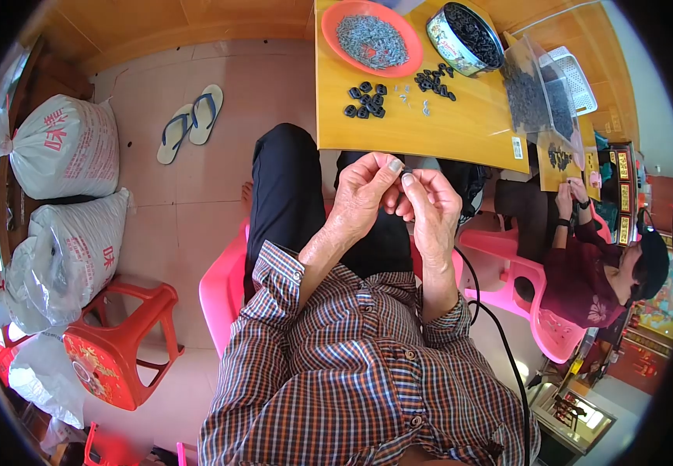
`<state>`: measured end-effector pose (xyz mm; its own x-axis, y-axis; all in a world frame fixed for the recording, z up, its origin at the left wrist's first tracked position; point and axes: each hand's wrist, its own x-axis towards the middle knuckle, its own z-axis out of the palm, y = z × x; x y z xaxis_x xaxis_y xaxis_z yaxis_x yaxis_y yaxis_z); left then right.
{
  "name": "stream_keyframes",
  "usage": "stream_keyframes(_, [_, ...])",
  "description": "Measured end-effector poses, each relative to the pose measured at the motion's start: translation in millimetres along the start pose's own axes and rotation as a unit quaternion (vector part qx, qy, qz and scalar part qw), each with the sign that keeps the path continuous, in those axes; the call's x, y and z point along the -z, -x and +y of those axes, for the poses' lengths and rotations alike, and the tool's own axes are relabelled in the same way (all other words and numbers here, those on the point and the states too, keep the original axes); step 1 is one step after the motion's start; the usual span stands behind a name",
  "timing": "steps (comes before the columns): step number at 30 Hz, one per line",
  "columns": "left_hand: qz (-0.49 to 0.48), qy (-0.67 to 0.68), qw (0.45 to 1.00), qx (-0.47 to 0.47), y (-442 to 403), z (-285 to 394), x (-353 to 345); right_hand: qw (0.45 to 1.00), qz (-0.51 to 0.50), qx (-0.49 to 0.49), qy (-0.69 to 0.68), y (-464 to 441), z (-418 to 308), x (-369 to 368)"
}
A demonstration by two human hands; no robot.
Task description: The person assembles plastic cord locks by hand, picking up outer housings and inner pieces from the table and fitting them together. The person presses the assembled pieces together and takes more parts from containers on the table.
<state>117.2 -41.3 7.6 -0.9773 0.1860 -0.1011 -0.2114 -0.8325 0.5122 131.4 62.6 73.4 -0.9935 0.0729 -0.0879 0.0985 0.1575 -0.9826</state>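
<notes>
Just off the table's near edge, my left hand and my right hand meet in front of my lap. Thumbs and fingers of both are pinched around a small black piece, mostly hidden by the fingertips. Closest on the tabletop are a cluster of black plastic parts, a second group of smaller black parts and a few loose silvery bits. Behind them stand an orange-red plate heaped with small grey metal pieces and a round patterned tin full of black parts.
A clear plastic box of dark parts and a white basket stand at the table's right. Another person sits at right, hands over a table. Stuffed white sacks, a red stool and slippers are leftward.
</notes>
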Motion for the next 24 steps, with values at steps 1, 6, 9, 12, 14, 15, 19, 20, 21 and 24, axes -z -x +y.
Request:
stream_keyframes(1, [0.001,0.004,1.0,0.001,-0.2,0.1,0.0,1.0,-0.002,0.003,0.008,0.4,-0.2,0.0])
stream_keyframes(6, [-0.001,0.059,0.998,0.022,3.0,5.1,-5.4,1.0,0.001,0.015,-0.02,1.8,5.7,2.1])
stream_keyframes(9, [-0.005,0.065,0.998,0.02,3.3,4.8,-5.0,0.999,0.003,0.015,-0.029,2.5,4.9,1.7])
stream_keyframes(12, [-0.013,0.067,0.997,0.02,3.1,3.8,-3.4,1.0,0.003,0.012,-0.027,3.3,1.5,0.6])
stream_keyframes(14, [-0.017,0.07,0.997,0.021,2.8,3.4,-3.4,1.0,0.001,0.012,-0.028,3.5,1.6,1.2])
stream_keyframes(15, [-0.016,0.071,0.997,0.021,3.1,3.2,-3.7,1.0,-0.006,0.018,-0.021,3.5,2.8,2.8])
stream_keyframes(19, [-0.014,0.052,0.998,0.011,3.2,2.1,-3.8,1.0,-0.006,0.02,-0.017,3.0,4.7,3.0])
stream_keyframes(20, [-0.015,0.051,0.998,0.011,2.9,1.6,-2.8,1.0,-0.006,0.021,-0.017,3.1,4.3,2.3])
stream_keyframes(21, [-0.013,0.042,0.999,0.009,2.7,1.5,-1.9,1.0,-0.002,0.023,-0.014,3.6,3.4,1.3])
stream_keyframes(24, [-0.003,0.02,1.0,-0.002,3.7,1.4,-3.9,1.0,0.002,0.023,-0.004,4.9,0.1,0.3])
